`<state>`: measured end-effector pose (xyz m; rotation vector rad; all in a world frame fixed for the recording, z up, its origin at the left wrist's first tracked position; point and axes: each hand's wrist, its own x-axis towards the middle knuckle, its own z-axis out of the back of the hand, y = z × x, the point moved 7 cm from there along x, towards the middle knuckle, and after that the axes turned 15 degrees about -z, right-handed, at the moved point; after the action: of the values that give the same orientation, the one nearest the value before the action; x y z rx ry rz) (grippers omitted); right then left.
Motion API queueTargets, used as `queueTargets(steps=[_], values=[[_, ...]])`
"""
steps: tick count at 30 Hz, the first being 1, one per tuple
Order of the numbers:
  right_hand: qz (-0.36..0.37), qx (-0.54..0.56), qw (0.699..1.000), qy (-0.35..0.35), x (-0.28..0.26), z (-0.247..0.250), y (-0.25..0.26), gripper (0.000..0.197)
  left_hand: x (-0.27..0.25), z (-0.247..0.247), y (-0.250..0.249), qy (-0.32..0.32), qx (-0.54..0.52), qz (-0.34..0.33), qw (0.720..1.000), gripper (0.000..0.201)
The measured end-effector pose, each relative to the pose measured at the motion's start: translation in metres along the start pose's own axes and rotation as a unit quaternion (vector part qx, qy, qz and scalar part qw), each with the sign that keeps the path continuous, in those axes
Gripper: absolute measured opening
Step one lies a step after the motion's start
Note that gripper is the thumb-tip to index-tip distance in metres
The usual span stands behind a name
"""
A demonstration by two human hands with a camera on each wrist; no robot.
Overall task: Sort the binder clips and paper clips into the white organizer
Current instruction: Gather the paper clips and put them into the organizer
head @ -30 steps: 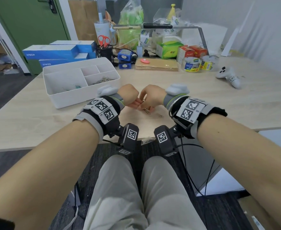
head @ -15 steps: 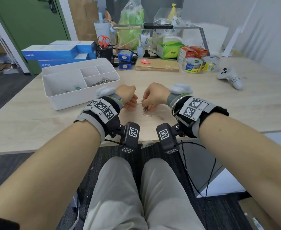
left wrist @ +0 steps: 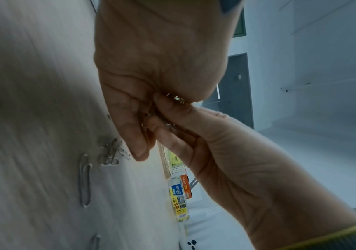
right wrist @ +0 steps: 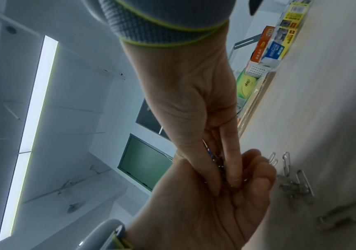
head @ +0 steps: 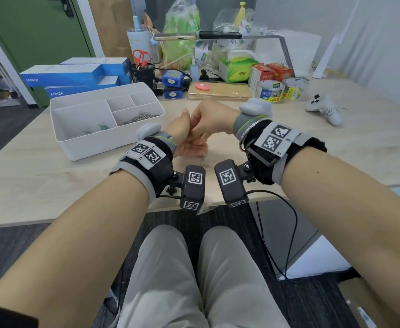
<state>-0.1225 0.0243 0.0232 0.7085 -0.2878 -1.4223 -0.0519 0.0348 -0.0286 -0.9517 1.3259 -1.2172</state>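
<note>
Just near of the table's middle, the two hands meet above the wood. The left hand [head: 186, 140] lies palm-up and cupped, and the right hand [head: 212, 119] comes down into it from above, its fingertips [right wrist: 233, 172] pinched on a small bunch of paper clips [left wrist: 174, 99] pressed into that palm. The left hand's curled fingers close loosely round the same bunch, so both hands have hold of it; how many clips are in it I cannot tell, since the fingers hide most of them.

More loose clips [left wrist: 110, 152] lie flat on the table [head: 336, 147] directly beneath the hands, a small heap and one long clip [left wrist: 84, 179] beside it, with another [head: 206, 165] nearer the table's near edge.

The white organizer [head: 104, 140] stands to the left and slightly far of the hands, its long side running left to right. Its right-hand compartment already holds a pile of paper clips [head: 140, 117], and the large left compartment seems to hold a few binder clips [head: 102, 127]. The left hand is the nearer one to it, and the paper-clip compartment sits at the organizer's closest corner, so I judge the carry to be a short one up and over the near wall.

Bare table lies between hands and organizer. Clutter crowds the far edge: blue boxes [head: 71, 75], tape rolls [head: 271, 91], a game controller [head: 324, 108].
</note>
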Motion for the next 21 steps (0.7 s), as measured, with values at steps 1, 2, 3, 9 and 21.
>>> queueTargets(steps=[1, 2, 3, 9, 21], values=[[0.0, 0.01, 1.0, 0.002, 0.001, 0.0, -0.001, 0.026, 0.0, 0.001, -0.001, -0.003, -0.003, -0.005, 1.0, 0.069], [-0.002, 0.013, 1.0, 0.003, 0.001, 0.0, -0.002, 0.027, -0.001, 0.002, -0.002, -0.006, -0.006, -0.011, 1.0, 0.06], [-0.001, 0.014, 1.0, 0.004, 0.001, -0.001, -0.002, 0.027, -0.001, 0.002, -0.002, -0.009, -0.011, -0.015, 1.0, 0.051], [-0.003, 0.062, 0.998, 0.01, -0.006, 0.005, 0.0, 0.022, -0.003, 0.01, 0.0, -0.021, -0.022, -0.012, 0.999, 0.032], [-0.055, -0.211, 0.976, 0.01, 0.008, -0.018, -0.037, 0.039, -0.004, 0.031, 0.008, 0.003, 0.103, 0.047, 0.994, 0.036]])
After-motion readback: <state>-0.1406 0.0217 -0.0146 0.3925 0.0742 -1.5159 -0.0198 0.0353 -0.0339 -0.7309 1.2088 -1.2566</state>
